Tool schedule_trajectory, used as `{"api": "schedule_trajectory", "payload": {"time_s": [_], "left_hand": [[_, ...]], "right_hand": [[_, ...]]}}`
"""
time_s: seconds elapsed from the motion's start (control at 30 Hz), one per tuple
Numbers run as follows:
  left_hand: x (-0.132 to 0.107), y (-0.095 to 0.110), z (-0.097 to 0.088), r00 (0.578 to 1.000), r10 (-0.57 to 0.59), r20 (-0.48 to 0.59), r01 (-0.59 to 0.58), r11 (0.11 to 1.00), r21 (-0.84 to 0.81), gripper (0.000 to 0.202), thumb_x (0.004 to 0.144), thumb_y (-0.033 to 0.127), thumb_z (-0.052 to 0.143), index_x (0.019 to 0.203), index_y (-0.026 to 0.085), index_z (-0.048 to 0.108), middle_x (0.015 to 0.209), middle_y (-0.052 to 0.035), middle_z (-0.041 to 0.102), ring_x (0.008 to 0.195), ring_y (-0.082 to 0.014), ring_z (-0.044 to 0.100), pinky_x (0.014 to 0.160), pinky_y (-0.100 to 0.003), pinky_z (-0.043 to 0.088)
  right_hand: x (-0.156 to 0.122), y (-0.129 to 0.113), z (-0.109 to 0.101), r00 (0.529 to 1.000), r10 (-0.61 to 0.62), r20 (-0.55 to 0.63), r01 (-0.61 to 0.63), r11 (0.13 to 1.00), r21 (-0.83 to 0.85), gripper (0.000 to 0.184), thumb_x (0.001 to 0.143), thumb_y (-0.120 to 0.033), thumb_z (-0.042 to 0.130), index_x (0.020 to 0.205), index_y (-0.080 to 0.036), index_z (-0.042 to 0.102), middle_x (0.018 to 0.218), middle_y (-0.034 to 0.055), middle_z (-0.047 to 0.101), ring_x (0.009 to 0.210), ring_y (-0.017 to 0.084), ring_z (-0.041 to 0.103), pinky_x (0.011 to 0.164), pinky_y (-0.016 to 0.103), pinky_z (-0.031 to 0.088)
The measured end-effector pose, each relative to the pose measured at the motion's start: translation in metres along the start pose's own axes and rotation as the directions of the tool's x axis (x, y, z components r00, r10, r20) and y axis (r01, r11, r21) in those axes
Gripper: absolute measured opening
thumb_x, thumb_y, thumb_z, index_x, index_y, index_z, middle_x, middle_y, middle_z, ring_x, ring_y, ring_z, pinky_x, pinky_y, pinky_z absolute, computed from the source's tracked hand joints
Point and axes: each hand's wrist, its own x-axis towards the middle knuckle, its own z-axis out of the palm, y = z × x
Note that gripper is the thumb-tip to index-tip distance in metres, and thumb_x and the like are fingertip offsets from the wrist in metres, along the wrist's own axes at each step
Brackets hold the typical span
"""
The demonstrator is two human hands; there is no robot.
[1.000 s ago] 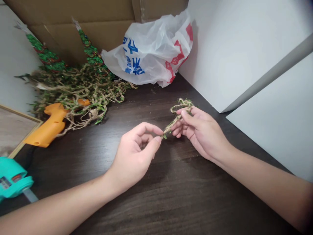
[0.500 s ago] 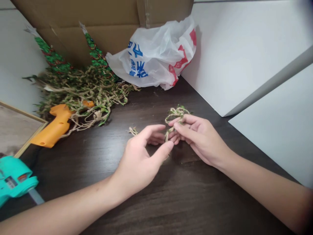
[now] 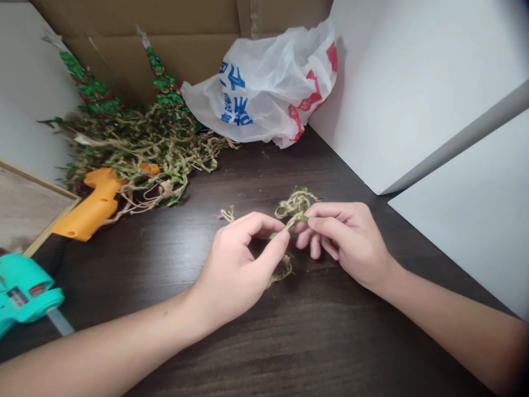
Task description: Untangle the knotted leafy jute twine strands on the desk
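A short length of leafy twine (image 3: pixel 294 205), tan cord with small green leaves, runs between my two hands over the dark table. My left hand (image 3: pixel 246 259) pinches it between thumb and forefinger. On the right, my right hand (image 3: pixel 345 237) has thumb and forefinger closed on the same twine beside a green leaf. The looped end bunches just beyond my right fingertips. Below my left thumb hangs another bit of leafy twine (image 3: pixel 283 269), partly hidden by the hand. Past my left knuckles, a small frayed tuft of twine (image 3: pixel 226 214) shows.
A tangled heap of leafy twine (image 3: pixel 165 149) lies at the back left, with two green tinsel trees (image 3: pixel 163 82) behind it. Near it are an orange glue gun (image 3: pixel 93 207) and a teal glue gun (image 3: pixel 28 289). A white plastic bag (image 3: pixel 268 82) rests against the cardboard (image 3: pixel 165 16).
My left thumb and forefinger have closed on the twine. The twine is now stretched between both hands, and my right hand has shifted slightly right.
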Motion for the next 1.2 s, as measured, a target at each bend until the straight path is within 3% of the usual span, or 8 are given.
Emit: {"api": "schedule_trajectory", "payload": {"time_s": [0.1,0.17,0.27,0.33,0.57,0.7,0.9,1.2], "left_hand": [[-0.003,0.001,0.000,0.997,0.058,-0.046,-0.056,0.997,0.044,0.006,0.098,0.025,0.069,0.097,0.021,0.074,0.094,0.0008,0.077,0.085,-0.0128,0.070,0.083,-0.025,0.053],[-0.003,0.002,0.000,0.998,0.046,-0.037,-0.045,0.999,0.006,0.005,0.098,0.024,0.069,0.096,0.021,0.073,0.091,0.0013,0.077,0.083,-0.0119,0.070,0.080,-0.024,0.054],[-0.002,0.006,0.000,0.999,-0.023,0.031,0.028,0.988,-0.155,0.006,0.099,0.024,0.068,0.096,0.019,0.069,0.084,0.0011,0.076,0.075,-0.0113,0.071,0.071,-0.022,0.056],[-0.001,0.008,0.000,0.996,-0.056,0.065,0.071,0.964,-0.256,0.006,0.099,0.023,0.068,0.096,0.018,0.066,0.079,0.0010,0.075,0.070,-0.0115,0.072,0.067,-0.021,0.056],[-0.003,0.006,0.001,0.988,-0.115,0.106,0.146,0.918,-0.368,0.013,0.104,0.030,0.059,0.098,0.020,0.056,0.053,0.0092,0.056,0.041,-0.0064,0.049,0.043,-0.016,0.040],[0.000,0.002,0.003,0.988,-0.154,0.033,0.156,0.929,-0.336,0.015,0.102,0.030,0.063,0.094,0.018,0.060,0.061,0.0085,0.051,0.047,-0.0033,0.040,0.044,-0.014,0.032],[0.004,0.006,-0.003,0.957,-0.250,0.147,0.290,0.850,-0.441,0.030,0.099,0.035,0.065,0.077,0.017,0.058,0.057,0.0058,0.049,0.047,-0.0049,0.039,0.042,-0.016,0.030],[0.019,0.012,-0.010,0.888,-0.453,0.075,0.352,0.567,-0.745,0.033,0.104,0.034,0.052,0.075,0.020,0.047,0.052,0.0056,0.044,0.034,-0.0056,0.030,0.035,-0.018,0.022]], "right_hand": [[-0.005,-0.004,-0.003,0.975,-0.145,-0.166,0.135,0.988,-0.068,0.021,0.086,-0.008,0.060,0.077,-0.024,0.070,0.060,-0.0011,0.063,0.052,0.015,0.056,0.050,0.030,0.042],[-0.007,-0.008,-0.003,0.939,-0.283,-0.197,0.262,0.957,-0.125,0.028,0.082,-0.002,0.062,0.093,-0.026,0.072,0.084,0.0019,0.072,0.075,0.020,0.067,0.063,0.033,0.051],[-0.008,-0.009,-0.001,0.911,-0.413,-0.016,0.401,0.893,-0.203,0.049,0.081,0.003,0.061,0.118,-0.027,0.071,0.126,0.0052,0.073,0.117,0.026,0.068,0.096,0.039,0.055],[-0.006,-0.007,0.001,0.895,-0.433,0.109,0.446,0.863,-0.236,0.051,0.085,0.001,0.062,0.127,-0.026,0.068,0.129,0.0046,0.073,0.121,0.025,0.068,0.105,0.040,0.053],[0.001,0.002,0.003,0.948,-0.296,0.112,0.311,0.938,-0.153,0.029,0.093,-0.011,0.064,0.120,-0.019,0.069,0.083,-0.0016,0.070,0.070,0.012,0.065,0.069,0.028,0.053],[0.006,-0.002,-0.001,0.974,-0.224,0.041,0.227,0.963,-0.147,0.021,0.089,-0.016,0.069,0.110,-0.018,0.069,0.069,-0.0052,0.061,0.060,0.010,0.056,0.059,0.024,0.046],[0.014,-0.005,-0.008,0.999,0.048,0.025,-0.044,0.990,-0.136,0.019,0.088,-0.030,0.076,0.092,-0.021,0.059,0.049,-0.0076,0.061,0.040,0.008,0.046,0.042,0.021,0.033],[0.014,0.003,-0.005,0.989,-0.079,0.126,0.110,0.959,-0.260,0.017,0.095,-0.035,0.068,0.090,-0.019,0.073,0.075,0.0009,0.072,0.061,0.012,0.060,0.057,0.026,0.044]]}}
